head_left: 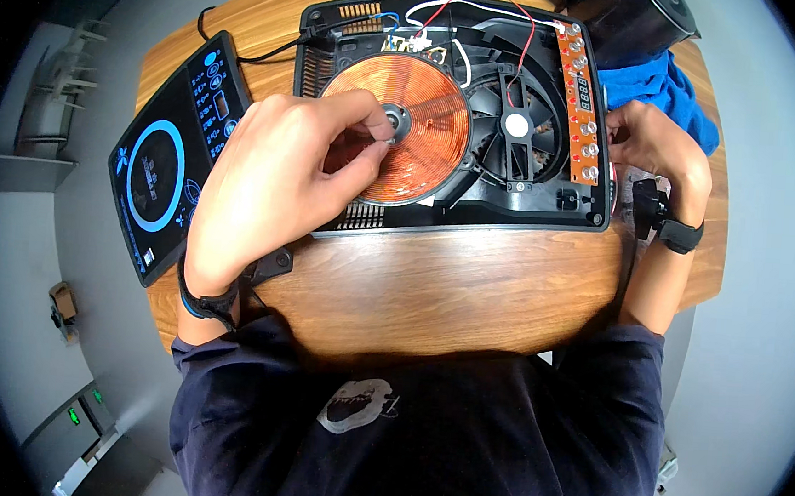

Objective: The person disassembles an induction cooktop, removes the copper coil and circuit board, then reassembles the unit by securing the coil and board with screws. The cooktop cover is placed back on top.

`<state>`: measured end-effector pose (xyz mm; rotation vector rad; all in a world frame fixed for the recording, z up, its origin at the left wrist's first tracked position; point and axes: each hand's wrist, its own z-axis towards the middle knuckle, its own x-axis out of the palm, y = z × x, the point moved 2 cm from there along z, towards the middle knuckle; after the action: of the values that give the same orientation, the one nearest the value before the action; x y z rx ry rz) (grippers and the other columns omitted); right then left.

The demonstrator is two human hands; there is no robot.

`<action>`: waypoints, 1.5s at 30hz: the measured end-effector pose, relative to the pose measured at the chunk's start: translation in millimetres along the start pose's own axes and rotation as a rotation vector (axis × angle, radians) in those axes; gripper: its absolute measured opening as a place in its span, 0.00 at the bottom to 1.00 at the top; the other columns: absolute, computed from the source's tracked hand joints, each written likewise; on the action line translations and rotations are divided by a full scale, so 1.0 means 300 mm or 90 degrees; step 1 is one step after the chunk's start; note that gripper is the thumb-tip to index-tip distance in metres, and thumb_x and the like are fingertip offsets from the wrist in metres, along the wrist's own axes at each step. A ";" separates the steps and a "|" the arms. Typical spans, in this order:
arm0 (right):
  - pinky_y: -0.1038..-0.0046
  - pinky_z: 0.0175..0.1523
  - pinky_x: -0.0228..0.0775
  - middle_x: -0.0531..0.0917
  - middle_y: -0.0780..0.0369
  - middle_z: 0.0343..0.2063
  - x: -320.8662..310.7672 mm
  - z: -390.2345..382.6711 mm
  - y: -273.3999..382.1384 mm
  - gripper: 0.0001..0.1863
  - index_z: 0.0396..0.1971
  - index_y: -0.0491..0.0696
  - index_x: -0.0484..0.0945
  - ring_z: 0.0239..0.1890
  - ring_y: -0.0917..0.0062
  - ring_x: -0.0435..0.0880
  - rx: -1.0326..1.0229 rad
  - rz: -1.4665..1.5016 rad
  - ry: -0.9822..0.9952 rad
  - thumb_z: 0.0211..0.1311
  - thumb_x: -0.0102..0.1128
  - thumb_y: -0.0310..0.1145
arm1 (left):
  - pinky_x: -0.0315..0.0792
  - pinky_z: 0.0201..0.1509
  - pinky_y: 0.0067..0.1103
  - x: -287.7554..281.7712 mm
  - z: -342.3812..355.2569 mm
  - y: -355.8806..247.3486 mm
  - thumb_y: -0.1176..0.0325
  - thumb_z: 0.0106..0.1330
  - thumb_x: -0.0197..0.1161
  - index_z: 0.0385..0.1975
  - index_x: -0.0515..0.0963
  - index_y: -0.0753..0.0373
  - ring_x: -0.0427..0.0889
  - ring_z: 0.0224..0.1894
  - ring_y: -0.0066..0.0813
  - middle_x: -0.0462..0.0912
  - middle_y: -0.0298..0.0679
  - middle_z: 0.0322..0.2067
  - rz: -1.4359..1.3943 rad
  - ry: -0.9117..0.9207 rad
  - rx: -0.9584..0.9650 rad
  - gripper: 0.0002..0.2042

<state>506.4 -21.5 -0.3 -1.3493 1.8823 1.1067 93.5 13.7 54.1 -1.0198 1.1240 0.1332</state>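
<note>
An opened cooker housing holds a copper coil, a black fan, an orange board with buttons and a display, and red, white and blue wires. My left hand is over the coil, thumb and forefinger pinched at its centre on something too small to make out. My right hand is curled at the housing's right edge beside the board; its fingertips and whatever they hold are hidden.
A black glass control panel lies at the left on the wooden table, with a black cable behind it. A black appliance and a crumpled blue cloth are at the back right.
</note>
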 end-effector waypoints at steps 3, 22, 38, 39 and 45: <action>0.69 0.37 0.80 0.91 0.57 0.27 -0.007 -0.018 -0.020 0.10 0.39 0.38 0.91 0.29 0.76 0.89 -0.050 0.031 -0.049 0.59 0.81 0.23 | 0.69 0.25 0.20 -0.012 -0.002 -0.007 0.71 0.71 0.73 0.42 0.88 0.64 0.87 0.23 0.25 0.93 0.39 0.31 0.032 0.001 0.002 0.05; 0.61 0.41 0.78 0.81 0.53 0.34 0.012 -0.140 0.289 0.13 0.58 0.47 0.72 0.34 0.57 0.86 -0.398 0.037 -0.429 0.81 0.63 0.24 | 0.84 0.36 0.24 0.006 -0.011 0.000 0.74 0.75 0.70 0.45 0.87 0.68 0.96 0.32 0.35 0.95 0.43 0.35 0.019 -0.012 0.004 0.06; 0.62 0.40 0.80 0.86 0.59 0.40 0.034 -0.219 0.435 0.13 0.49 0.45 0.84 0.39 0.59 0.90 -0.502 -0.077 -0.248 0.73 0.73 0.36 | 0.82 0.32 0.24 0.028 0.003 -0.001 0.70 0.73 0.72 0.44 0.88 0.64 0.95 0.31 0.36 0.94 0.42 0.35 0.017 -0.007 0.007 0.06; 0.62 0.40 0.80 0.86 0.59 0.40 0.036 -0.218 0.436 0.13 0.49 0.45 0.84 0.39 0.59 0.90 -0.500 -0.078 -0.250 0.73 0.73 0.36 | 0.82 0.32 0.24 0.029 0.003 -0.001 0.70 0.73 0.73 0.44 0.88 0.64 0.95 0.31 0.37 0.94 0.42 0.35 0.018 -0.005 0.006 0.06; 0.60 0.40 0.79 0.84 0.58 0.39 0.043 -0.210 0.433 0.12 0.48 0.45 0.83 0.39 0.58 0.89 -0.498 -0.080 -0.240 0.73 0.72 0.35 | 0.84 0.34 0.25 0.029 0.000 -0.016 0.70 0.73 0.73 0.44 0.88 0.65 0.95 0.32 0.38 0.94 0.43 0.35 0.020 0.010 0.001 0.06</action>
<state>380.6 -62.8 58.9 -1.4693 1.0996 1.9788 100.2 7.7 50.1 -1.0034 1.1537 0.1494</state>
